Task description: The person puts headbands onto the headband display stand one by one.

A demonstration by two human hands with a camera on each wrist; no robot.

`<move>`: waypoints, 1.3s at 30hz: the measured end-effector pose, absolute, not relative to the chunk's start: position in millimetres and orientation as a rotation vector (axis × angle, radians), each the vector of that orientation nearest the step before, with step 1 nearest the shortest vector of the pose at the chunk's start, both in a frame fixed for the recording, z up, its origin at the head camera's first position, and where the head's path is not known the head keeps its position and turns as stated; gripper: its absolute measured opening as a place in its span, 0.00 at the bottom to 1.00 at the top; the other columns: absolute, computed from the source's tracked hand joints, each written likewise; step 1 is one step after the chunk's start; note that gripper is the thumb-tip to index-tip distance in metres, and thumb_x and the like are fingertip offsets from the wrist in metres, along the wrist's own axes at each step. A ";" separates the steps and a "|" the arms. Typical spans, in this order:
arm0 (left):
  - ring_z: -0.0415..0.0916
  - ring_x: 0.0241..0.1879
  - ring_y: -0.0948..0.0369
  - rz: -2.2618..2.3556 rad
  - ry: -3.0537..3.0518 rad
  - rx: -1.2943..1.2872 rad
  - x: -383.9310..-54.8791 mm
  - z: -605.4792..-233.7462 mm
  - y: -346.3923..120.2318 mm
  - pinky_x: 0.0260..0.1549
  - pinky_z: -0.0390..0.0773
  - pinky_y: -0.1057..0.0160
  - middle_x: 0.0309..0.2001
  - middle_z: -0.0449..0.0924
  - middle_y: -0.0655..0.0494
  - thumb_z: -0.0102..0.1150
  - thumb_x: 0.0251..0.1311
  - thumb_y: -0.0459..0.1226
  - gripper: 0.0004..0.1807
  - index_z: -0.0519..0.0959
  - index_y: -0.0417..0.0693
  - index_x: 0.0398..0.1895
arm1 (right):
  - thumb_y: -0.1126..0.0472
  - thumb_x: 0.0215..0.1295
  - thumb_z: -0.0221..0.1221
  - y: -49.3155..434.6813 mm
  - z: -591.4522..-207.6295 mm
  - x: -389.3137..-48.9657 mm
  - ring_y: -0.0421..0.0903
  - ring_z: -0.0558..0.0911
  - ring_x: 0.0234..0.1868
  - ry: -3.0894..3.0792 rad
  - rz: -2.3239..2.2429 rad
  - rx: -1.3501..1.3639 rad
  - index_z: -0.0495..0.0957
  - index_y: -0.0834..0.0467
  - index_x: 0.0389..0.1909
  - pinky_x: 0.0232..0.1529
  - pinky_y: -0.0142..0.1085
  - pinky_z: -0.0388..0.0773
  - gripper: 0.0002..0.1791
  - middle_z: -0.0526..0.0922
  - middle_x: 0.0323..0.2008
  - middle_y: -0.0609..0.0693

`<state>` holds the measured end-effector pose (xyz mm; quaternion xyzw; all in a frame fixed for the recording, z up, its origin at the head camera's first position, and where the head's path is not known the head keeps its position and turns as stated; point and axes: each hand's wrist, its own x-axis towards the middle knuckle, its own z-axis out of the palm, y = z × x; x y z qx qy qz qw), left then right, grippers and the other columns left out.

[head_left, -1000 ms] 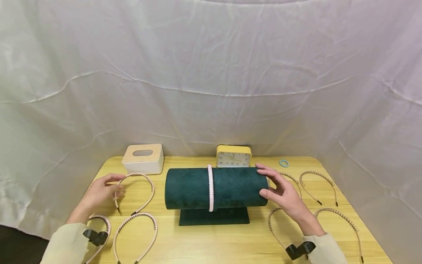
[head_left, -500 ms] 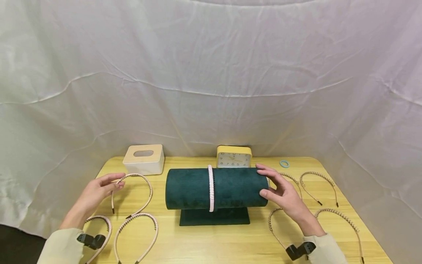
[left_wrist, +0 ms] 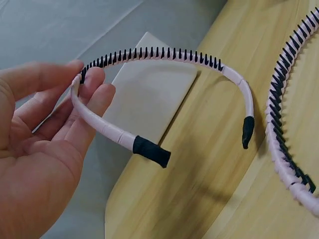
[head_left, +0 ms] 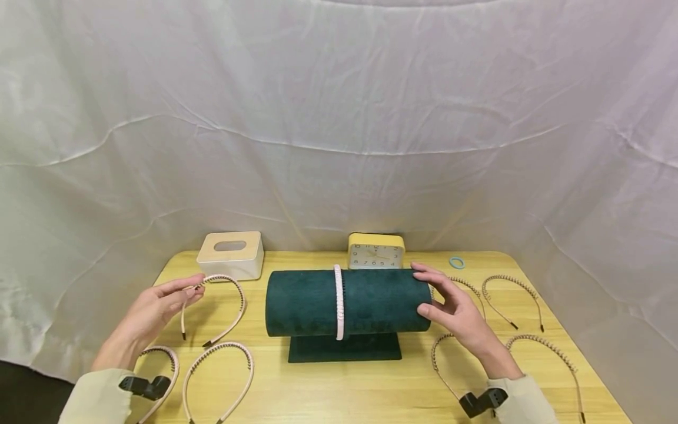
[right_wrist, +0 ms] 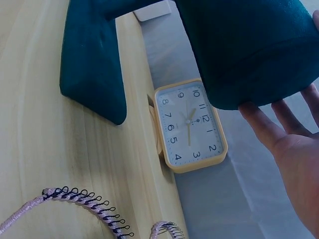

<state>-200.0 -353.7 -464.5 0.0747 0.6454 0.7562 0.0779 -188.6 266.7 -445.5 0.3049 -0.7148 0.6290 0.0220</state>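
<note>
Thumb and fingers of my left hand [head_left: 153, 309] pinch a thin pale pink headband [left_wrist: 117, 132] with black comb teeth along its inner side. In the left wrist view its dark-tipped ends point away from the hand, above the table. My right hand [head_left: 458, 315] grips the right end of a dark green velvet roll-shaped display stand [head_left: 302, 303], thumb at the front and fingers at the top and back. Around the middle of the roll sits another pale pink headband [head_left: 339, 303]. In the right wrist view fingertips [right_wrist: 251, 112] touch the roll's end.
Two more pink headbands [head_left: 249, 368] lie at the front left. Several beige headbands with wire loops [head_left: 545, 341] lie on the right. Behind stand a tissue box [head_left: 246, 268] and a yellow clock [head_left: 376, 240]; a blue ring [head_left: 457, 262] lies at the back right.
My left hand has taken hold of the headband and shifted it slightly left, then raised it a little. The right hand stays on the display stand.
</note>
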 end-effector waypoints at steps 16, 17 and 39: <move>0.89 0.56 0.62 2.339 1.834 0.252 -200.0 -460.1 -346.8 0.62 0.82 0.70 0.61 0.87 0.60 0.50 0.81 0.24 0.20 0.85 0.44 0.66 | 0.80 0.74 0.58 267.3 -446.0 -187.3 0.36 0.70 0.79 -2.209 1.959 0.950 0.67 0.69 0.77 0.65 0.33 0.83 0.32 0.63 0.84 0.52; 0.89 0.56 0.62 2.342 1.832 0.259 -200.3 -460.0 -346.2 0.62 0.82 0.69 0.61 0.86 0.59 0.50 0.81 0.23 0.20 0.85 0.44 0.66 | 0.80 0.74 0.58 267.5 -446.3 -187.4 0.36 0.70 0.79 -2.208 1.954 0.954 0.67 0.69 0.77 0.65 0.33 0.83 0.32 0.63 0.84 0.52; 0.86 0.59 0.66 2.031 2.061 0.420 -190.3 -457.6 -347.4 0.60 0.82 0.72 0.64 0.85 0.66 0.52 0.81 0.26 0.23 0.77 0.42 0.75 | 0.80 0.73 0.59 266.0 -444.4 -185.7 0.36 0.70 0.80 -2.229 1.970 0.905 0.69 0.65 0.77 0.64 0.33 0.83 0.32 0.63 0.84 0.52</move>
